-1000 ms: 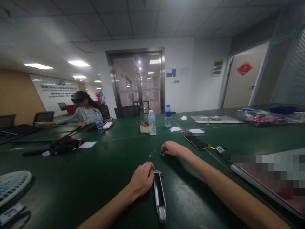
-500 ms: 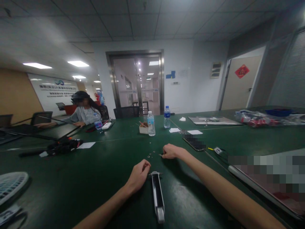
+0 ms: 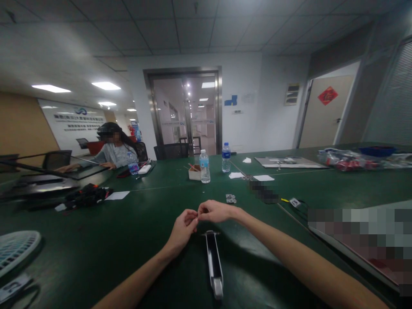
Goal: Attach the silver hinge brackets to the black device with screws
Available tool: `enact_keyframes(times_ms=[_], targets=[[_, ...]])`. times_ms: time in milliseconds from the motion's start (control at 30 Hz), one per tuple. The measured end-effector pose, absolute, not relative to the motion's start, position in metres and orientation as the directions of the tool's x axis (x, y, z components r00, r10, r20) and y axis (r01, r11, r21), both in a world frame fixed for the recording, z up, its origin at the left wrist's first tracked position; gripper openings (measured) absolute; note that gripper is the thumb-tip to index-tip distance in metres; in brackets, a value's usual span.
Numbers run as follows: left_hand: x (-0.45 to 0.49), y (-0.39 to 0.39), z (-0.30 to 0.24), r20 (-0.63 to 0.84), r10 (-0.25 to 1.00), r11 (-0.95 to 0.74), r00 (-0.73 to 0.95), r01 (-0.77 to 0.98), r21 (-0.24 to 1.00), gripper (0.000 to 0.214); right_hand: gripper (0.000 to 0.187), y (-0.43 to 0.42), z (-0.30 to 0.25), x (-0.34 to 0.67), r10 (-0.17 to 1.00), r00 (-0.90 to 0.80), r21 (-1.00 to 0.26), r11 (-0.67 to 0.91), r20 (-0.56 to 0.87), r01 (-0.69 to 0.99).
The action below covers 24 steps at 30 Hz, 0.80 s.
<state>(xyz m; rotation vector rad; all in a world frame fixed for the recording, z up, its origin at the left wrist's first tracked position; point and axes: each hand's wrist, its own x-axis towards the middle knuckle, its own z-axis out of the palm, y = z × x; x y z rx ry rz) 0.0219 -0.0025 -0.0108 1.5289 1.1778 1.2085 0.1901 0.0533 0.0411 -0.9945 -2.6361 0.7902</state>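
My left hand (image 3: 183, 229) and my right hand (image 3: 215, 211) meet fingertip to fingertip above the green table (image 3: 135, 240), both pinched on something too small to make out. Just below them a long grey and black metal bar (image 3: 214, 262) lies on the table, pointing toward me. A small metal hinge-like piece (image 3: 231, 198) lies beyond my right hand. The small washers seen earlier are hidden behind my hands.
Two water bottles (image 3: 204, 166) (image 3: 226, 157) and a small box (image 3: 194, 172) stand farther back. A phone (image 3: 264, 191) and a laptop (image 3: 357, 236) lie to the right, a white fan (image 3: 16, 251) at left. Another person (image 3: 111, 150) sits at the far left side.
My right hand has drawn back from the washers on the table to meet my left hand, which lifted slightly off the bar's end. The fingertips now touch.
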Motion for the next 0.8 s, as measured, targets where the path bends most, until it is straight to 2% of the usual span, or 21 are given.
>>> enact_keyframes(times_ms=[233,400,600,800], targets=[[0.022,-0.003,-0.010,0.201,0.977,-0.211,0.068,0.203,0.956,0.029,0.024,0.059,0.042,0.196,0.648,-0.757,-0.546,0.668,0.090,0.506],[0.021,-0.002,-0.010,0.180,0.982,-0.189,0.063,0.214,0.958,0.025,0.016,0.084,0.040,0.219,0.745,-0.619,-0.356,0.664,0.248,0.657],[0.018,-0.001,-0.013,0.156,0.986,-0.163,0.053,0.190,0.968,0.027,0.016,0.098,0.023,0.235,0.825,-0.548,-0.196,0.565,0.136,0.802],[0.018,-0.004,-0.009,0.132,0.991,-0.136,0.032,0.186,0.973,0.027,0.019,0.098,0.012,0.233,0.830,-0.554,-0.156,0.556,0.061,0.816]])
